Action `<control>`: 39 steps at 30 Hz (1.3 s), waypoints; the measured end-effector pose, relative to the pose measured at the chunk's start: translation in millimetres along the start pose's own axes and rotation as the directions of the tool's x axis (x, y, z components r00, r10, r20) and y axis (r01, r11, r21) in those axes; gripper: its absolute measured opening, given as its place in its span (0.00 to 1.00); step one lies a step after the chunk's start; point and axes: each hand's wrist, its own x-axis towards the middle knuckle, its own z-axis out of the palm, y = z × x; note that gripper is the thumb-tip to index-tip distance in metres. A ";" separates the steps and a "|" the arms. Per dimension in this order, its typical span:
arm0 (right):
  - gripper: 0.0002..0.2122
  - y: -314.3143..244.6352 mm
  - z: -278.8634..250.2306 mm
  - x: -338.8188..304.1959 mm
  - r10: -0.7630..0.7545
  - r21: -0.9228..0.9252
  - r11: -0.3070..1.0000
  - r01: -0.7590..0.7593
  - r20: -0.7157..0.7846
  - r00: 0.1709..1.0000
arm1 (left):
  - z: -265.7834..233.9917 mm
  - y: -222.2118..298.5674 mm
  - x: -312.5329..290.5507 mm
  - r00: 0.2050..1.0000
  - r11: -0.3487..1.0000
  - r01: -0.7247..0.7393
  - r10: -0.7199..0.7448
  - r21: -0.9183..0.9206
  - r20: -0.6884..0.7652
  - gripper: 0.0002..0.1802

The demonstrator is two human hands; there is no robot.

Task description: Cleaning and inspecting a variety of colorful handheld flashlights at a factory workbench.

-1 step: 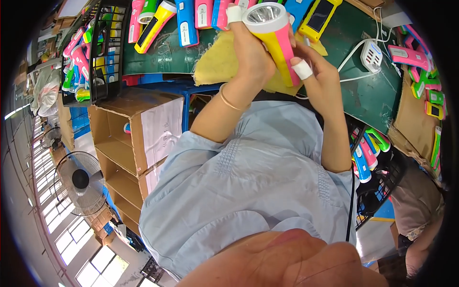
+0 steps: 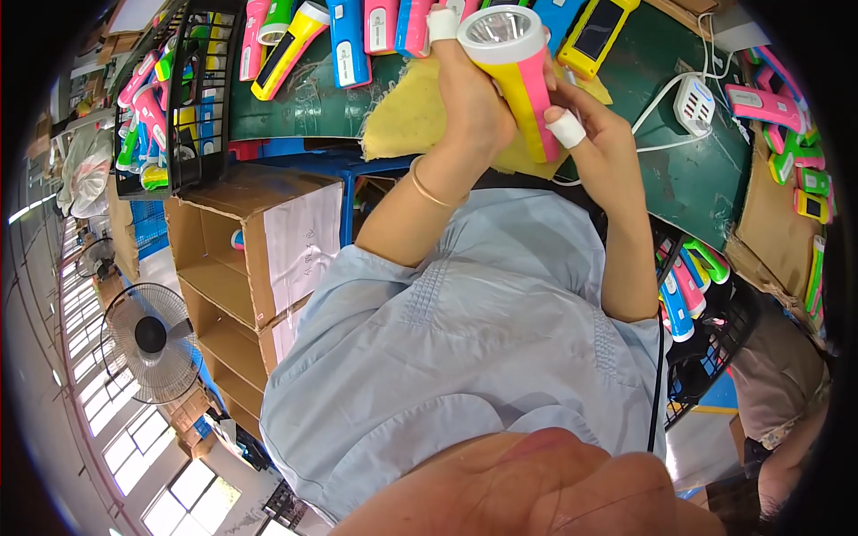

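A yellow-and-pink flashlight (image 2: 527, 94) with a white-rimmed round head is tilted over the green table, its lens toward the far side. My left hand (image 2: 474, 103) is closed around it from the left, just below the head; its fingers are mostly hidden behind the body. White tape wraps that thumb. On the other side, my right hand (image 2: 609, 147) has curled fingers against the pink side, with its taped thumb beside the lower handle. Beneath both hands lies a yellow cloth (image 2: 407, 112). Several flashlights, among them a blue flashlight (image 2: 349, 45), lie in a row beyond.
A black basket (image 2: 183, 116) of flashlights stands at the left, above a cardboard box shelf (image 2: 214, 241). A white power strip (image 2: 694, 105) with cables lies on the table (image 2: 670, 170) to the right. Another black basket (image 2: 706, 357) sits lower right, near another person. A fan (image 2: 150, 335) stands left.
The flashlight has shifted very slightly to the right and nearer, with both hands moving along with it. The grip looks the same.
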 end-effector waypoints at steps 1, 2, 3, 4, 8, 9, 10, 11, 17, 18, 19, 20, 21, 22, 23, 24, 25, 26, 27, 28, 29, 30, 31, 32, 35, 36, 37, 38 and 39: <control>0.20 4.1 -2.9 4.7 0.074 0.058 0.995 -0.078 0.071 0.995 | 3.3 0.4 -0.1 1.000 1.000 0.000 0.000 0.000 -0.005 0.37; 0.20 7.0 -5.1 9.2 0.140 0.109 0.982 -0.156 0.142 0.980 | 6.4 1.8 0.6 0.998 0.998 0.060 -0.060 0.010 -0.008 0.38; 0.20 7.9 -7.1 13.0 0.206 0.198 0.948 -0.249 0.215 0.955 | 7.2 2.7 2.2 0.993 0.993 0.120 -0.119 0.020 -0.012 0.39; 0.20 11.6 -6.9 16.7 0.206 0.198 0.948 -0.249 0.215 0.955 | 0.0 2.1 3.2 0.989 0.991 0.132 -0.134 0.030 0.060 0.41; 0.19 7.2 2.8 10.6 0.059 0.182 0.980 -0.083 0.135 0.989 | -5.8 3.8 -2.8 0.932 0.990 -0.011 0.062 -0.142 0.358 0.33; 0.18 9.5 4.7 9.8 0.022 0.058 0.998 -0.028 0.094 0.995 | -7.0 7.2 5.2 0.904 0.997 -0.048 0.070 -0.064 0.422 0.32; 0.17 20.0 3.4 6.3 0.082 0.011 0.996 -0.083 0.115 0.990 | 5.7 -6.6 2.4 0.997 0.992 -0.065 0.068 0.106 -0.026 0.39; 0.19 20.7 6.0 4.1 -0.059 0.004 0.998 0.058 0.028 0.998 | 13.6 -13.7 5.1 0.984 0.995 -0.047 0.061 0.089 -0.167 0.38; 0.21 19.1 -116.5 -10.8 0.287 0.788 0.609 0.084 -0.318 0.904 | -5.4 62.5 101.1 0.890 0.328 -0.448 0.249 0.832 0.382 0.22; 0.25 24.7 -160.2 -10.4 0.155 0.623 0.766 0.158 -0.417 0.896 | -36.7 93.0 140.8 0.807 0.165 -0.531 0.397 0.831 0.437 0.24; 0.26 24.8 -184.6 -10.6 0.133 0.293 0.943 0.156 -0.763 0.632 | -77.2 130.4 191.2 0.615 -0.091 -0.582 0.600 0.808 0.511 0.21; 0.26 21.3 -201.9 -16.0 0.105 0.183 0.976 0.117 -0.868 0.485 | -90.1 156.0 221.0 0.691 -0.365 -0.333 0.532 0.869 0.489 0.16; 0.24 41.2 -246.8 -20.0 0.110 0.143 0.988 0.055 -0.913 0.392 | -158.6 198.7 268.1 0.630 -0.548 -0.159 0.584 0.821 0.512 0.14; 0.22 59.0 -284.3 -32.6 0.091 0.137 0.985 0.106 -0.931 0.352 | -220.0 247.0 312.6 0.684 -0.602 -0.024 0.573 0.798 0.453 0.12; 0.22 69.5 -300.6 -38.2 0.148 0.186 0.968 0.168 -0.965 0.215 | -195.2 263.0 292.1 0.727 -0.360 0.084 0.660 0.929 0.190 0.13; 0.20 85.5 -324.1 -48.0 0.186 0.233 0.958 0.169 -0.949 0.257 | -280.6 284.4 349.1 0.692 -0.609 0.277 0.663 0.743 0.285 0.13; 0.19 103.1 -331.6 -35.5 0.168 0.210 0.973 0.100 -0.932 0.321 | -317.0 346.8 349.6 0.834 -0.696 0.390 0.544 0.602 0.089 0.15; 0.19 104.8 -328.5 -25.9 0.133 0.151 0.988 0.025 -0.924 0.358 | -331.4 374.6 344.3 0.899 -0.772 0.368 0.439 0.518 0.016 0.16; 0.19 110.5 -323.4 -13.8 0.075 0.048 0.994 -0.093 -0.945 0.318 | -339.7 402.4 334.2 0.937 -0.836 0.340 0.342 0.430 -0.075 0.17; 0.20 103.2 -303.0 -8.6 -0.055 -0.140 0.943 -0.302 -0.961 0.273 | -347.6 389.2 344.9 0.917 -0.776 0.386 0.380 0.499 -0.118 0.21; 0.21 71.3 -270.5 -21.6 -0.243 -0.310 0.761 -0.569 -0.951 0.193 | -312.9 308.4 382.1 0.957 -0.779 0.280 0.271 0.561 -0.101 0.21; 0.20 51.8 -240.1 -25.3 -0.358 -0.360 0.740 -0.568 -0.926 0.120 | -244.6 261.2 369.4 0.918 -0.489 0.397 0.233 0.777 -0.322 0.25; 0.19 33.2 -217.3 -12.4 -0.421 -0.467 0.716 -0.518 -0.882 0.212 | -236.9 271.7 343.6 0.925 -0.433 0.358 0.283 0.827 -0.252 0.27; 0.18 25.3 -198.1 -3.7 -0.469 -0.554 0.695 -0.458 -0.832 0.295 | -234.3 285.1 319.9 0.950 -0.522 0.195 0.311 0.830 -0.028 0.27; 0.14 18.6 -152.3 13.0 -0.427 -0.582 0.779 -0.233 -0.764 0.484 | -200.5 274.4 305.6 0.788 -0.701 0.289 0.561 0.652 0.254 0.22; 0.12 17.5 -141.4 11.1 -0.289 -0.411 0.908 -0.085 -0.759 0.584 | -165.6 265.9 289.9 0.785 -0.712 0.180 0.520 0.679 0.336 0.21; 0.12 7.5 -123.5 10.1 -0.285 -0.374 0.928 0.011 -0.687 0.668 | -142.1 265.8 272.6 0.709 -0.610 -0.201 0.450 0.767 0.544 0.19; 0.12 7.6 -107.2 11.8 -0.206 -0.231 0.970 0.078 -0.602 0.771 | -116.2 261.5 246.1 0.666 -0.653 -0.151 0.488 0.742 0.564 0.19; 0.11 -0.9 -90.8 10.2 -0.154 -0.132 0.986 0.099 -0.532 0.833 | -85.3 246.5 228.4 0.624 -0.682 -0.127 0.510 0.720 0.592 0.19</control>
